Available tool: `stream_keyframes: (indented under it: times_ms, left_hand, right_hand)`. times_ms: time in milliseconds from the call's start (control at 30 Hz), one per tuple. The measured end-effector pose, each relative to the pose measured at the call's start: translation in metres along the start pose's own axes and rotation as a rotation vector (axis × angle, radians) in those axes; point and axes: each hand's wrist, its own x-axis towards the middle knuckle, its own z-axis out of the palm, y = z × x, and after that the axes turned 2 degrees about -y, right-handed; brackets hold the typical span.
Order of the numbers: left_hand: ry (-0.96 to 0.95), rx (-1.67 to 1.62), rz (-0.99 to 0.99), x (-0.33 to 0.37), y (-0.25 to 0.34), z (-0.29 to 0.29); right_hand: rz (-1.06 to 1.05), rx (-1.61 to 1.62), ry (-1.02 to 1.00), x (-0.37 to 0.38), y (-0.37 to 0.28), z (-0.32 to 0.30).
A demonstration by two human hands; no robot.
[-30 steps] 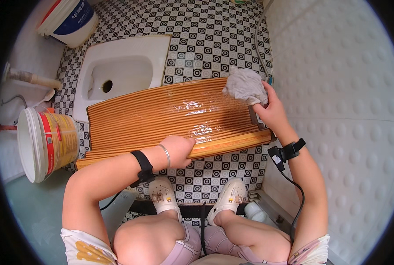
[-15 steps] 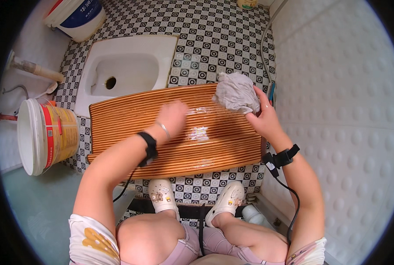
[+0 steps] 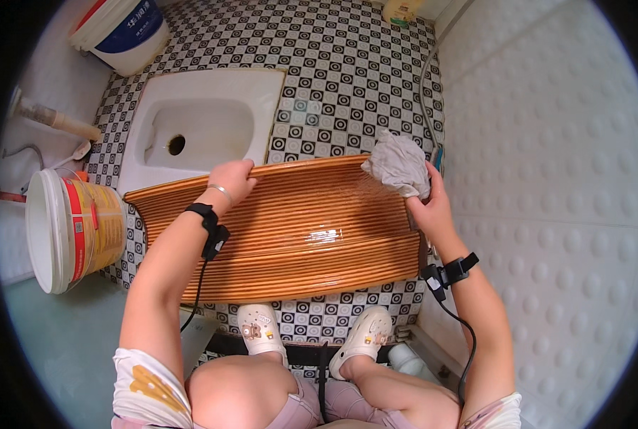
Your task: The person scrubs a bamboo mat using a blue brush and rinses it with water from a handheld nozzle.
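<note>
A brown-and-orange ribbed mat [image 3: 297, 261] lies across the tiles before my feet, its surface shiny with wet patches. Its far left part is lifted and curls up. My left hand [image 3: 230, 184] is closed on the mat's far edge, the fingertips bent over it. At the mat's far right corner, my right hand [image 3: 432, 209] grips a crumpled grey rag [image 3: 396, 163], with the thumb below it and the fingers partly hidden behind. The rag covers that corner, so I cannot tell whether the hand also holds the mat.
A white squat toilet [image 3: 270, 107] is set in the patterned floor [image 3: 333, 93] beyond the mat. One bucket [image 3: 101, 229] lies tilted at the left; another bucket [image 3: 122, 36] stands farther back. A grey hose [image 3: 425, 93] runs along the right wall [image 3: 540, 164]. A yellowish bottle [image 3: 401, 11] stands far back.
My left hand has moved from above the mat's middle to its far edge and taken hold, and the mat's left part has risen. The right hand still holds the rag, slightly nearer in view.
</note>
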Motion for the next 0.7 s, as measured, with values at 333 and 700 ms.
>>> stream_keyframes:
  times_ms: [333, 700]
  left_hand:
    - [0.465, 0.036, 0.166, 0.008, -0.002, -0.056]
    - [0.495, 0.094, -0.124, 0.054, -0.01, -0.068]
  right_hand:
    - [0.01, 0.175, 0.044, 0.011, -0.007, 0.002]
    - [0.015, 0.124, 0.058, 0.001, -0.002, 0.004]
